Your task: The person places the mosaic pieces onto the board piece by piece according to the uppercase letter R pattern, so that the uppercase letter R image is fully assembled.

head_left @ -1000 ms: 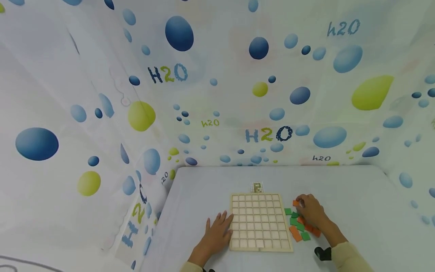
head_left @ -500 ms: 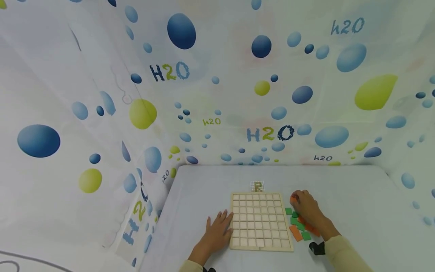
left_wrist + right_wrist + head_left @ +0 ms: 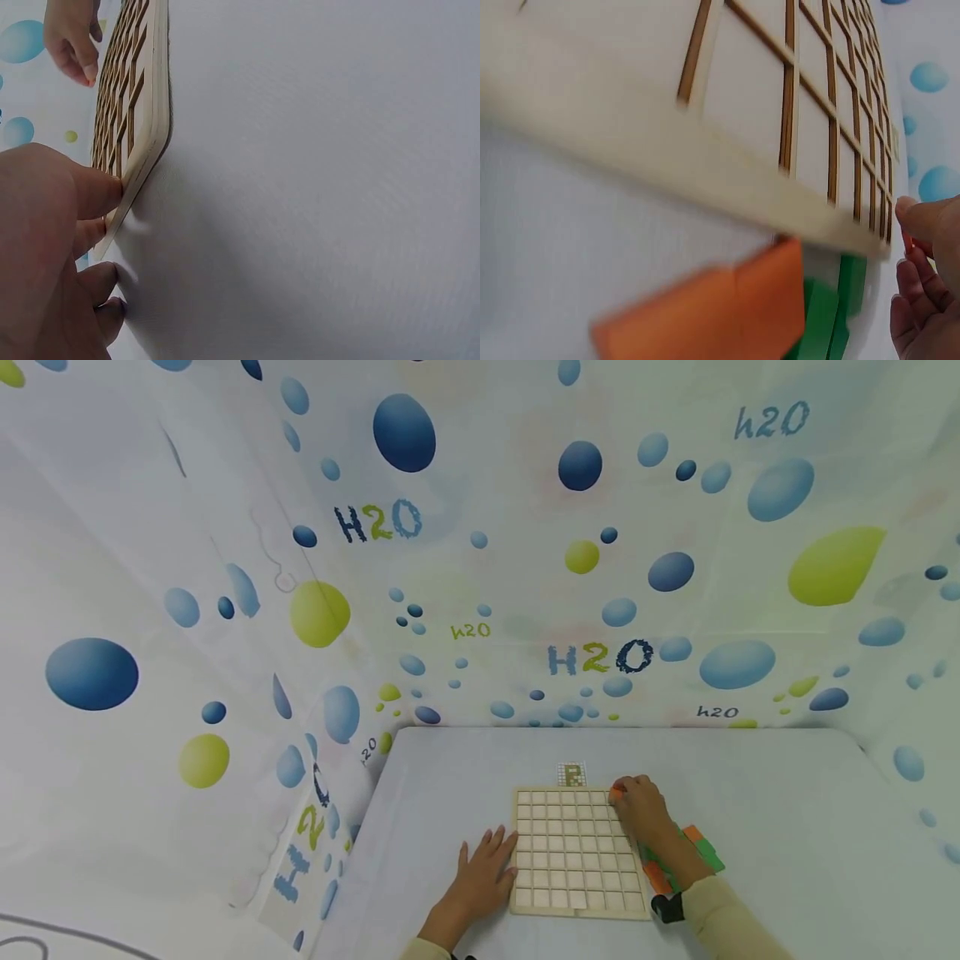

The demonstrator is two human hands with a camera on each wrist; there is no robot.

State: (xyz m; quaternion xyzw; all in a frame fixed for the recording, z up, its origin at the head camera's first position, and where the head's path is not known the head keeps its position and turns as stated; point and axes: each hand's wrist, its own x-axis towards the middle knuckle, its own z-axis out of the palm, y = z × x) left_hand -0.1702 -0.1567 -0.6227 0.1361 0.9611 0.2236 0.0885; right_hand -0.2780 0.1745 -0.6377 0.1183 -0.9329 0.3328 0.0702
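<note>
A wooden grid board [image 3: 540, 912] with rows of square cells lies on the white table. At its left edge rests my left hand [image 3: 480, 875], fingers extended; in the left wrist view the thumb [image 3: 97, 193] touches the board's rim. Over the far right corner of the board, my right hand [image 3: 643, 810] pinches a small orange tile [image 3: 617, 793] between thumb and fingertips. The right wrist view shows only a sliver of that tile [image 3: 907, 241]. Beside the board's right edge lie loose orange tiles [image 3: 657, 877] and green tiles [image 3: 708, 853], partly hidden under my right forearm.
A small card [image 3: 572, 774] with a printed grid pattern lies just beyond the board's far edge. A black object [image 3: 666, 908] sits at my right sleeve's cuff. White curtains with blue and green drops [image 3: 737, 665] surround the table [image 3: 450, 760].
My right hand has moved left from the tile pile to the board's far right corner, carrying the orange tile. The left hand has stayed at the board's left edge.
</note>
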